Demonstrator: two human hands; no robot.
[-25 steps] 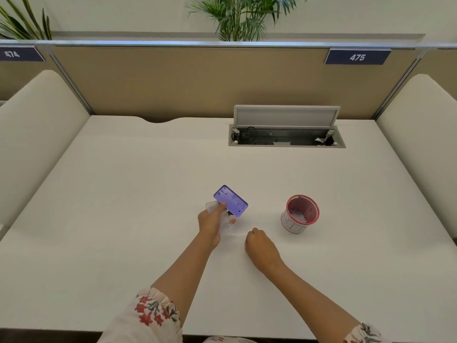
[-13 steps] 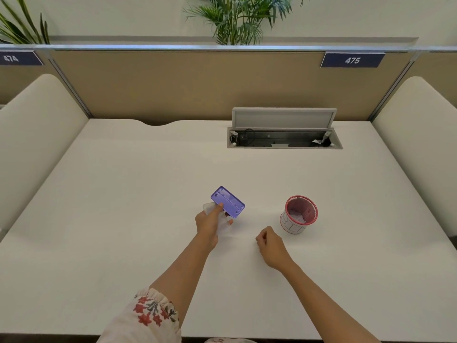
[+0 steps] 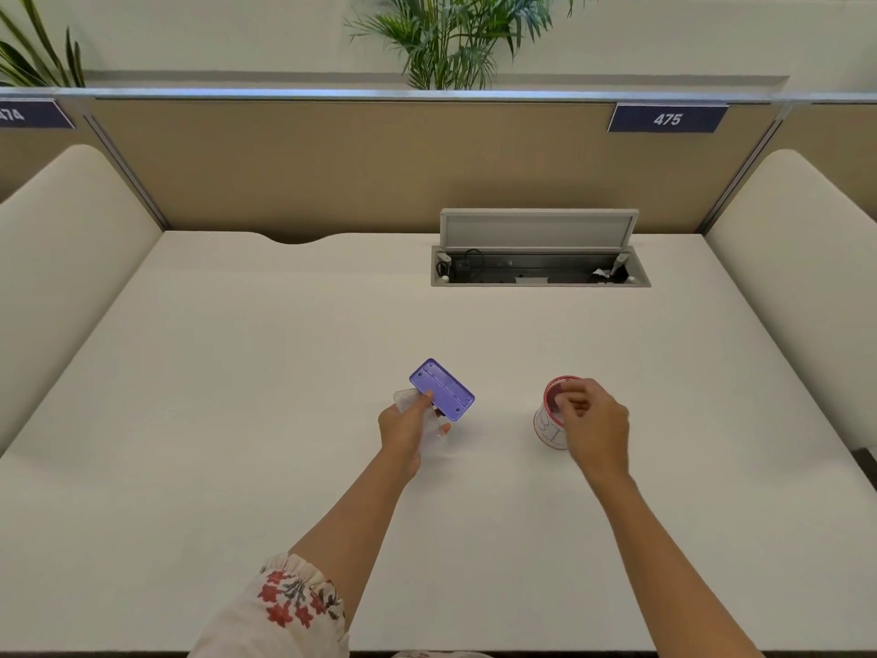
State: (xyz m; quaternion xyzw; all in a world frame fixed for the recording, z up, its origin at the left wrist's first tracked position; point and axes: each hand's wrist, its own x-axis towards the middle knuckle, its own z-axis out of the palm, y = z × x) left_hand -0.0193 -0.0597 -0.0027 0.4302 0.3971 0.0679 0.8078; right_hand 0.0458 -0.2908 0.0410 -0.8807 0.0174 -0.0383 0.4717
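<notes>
My left hand (image 3: 408, 427) grips a small clear plastic box (image 3: 429, 432) whose open purple lid (image 3: 441, 389) tilts up and away from me, just above the white desk (image 3: 237, 420). To its right stands a small white cup with a red rim (image 3: 550, 420). My right hand (image 3: 593, 422) hovers over the cup's near right side, its fingertips bunched at the cup's mouth. The hand covers much of the cup. Whether those fingers pinch anything cannot be told.
An open cable hatch (image 3: 538, 270) with its lid raised is sunk into the desk's far side. Padded cream dividers flank the desk at left (image 3: 61, 239) and right (image 3: 802, 258). A tan partition (image 3: 356, 168) closes the back, with plants behind it.
My right hand has lifted off the desk and moved right and forward to the cup's mouth. My left hand holds the box in nearly the same place.
</notes>
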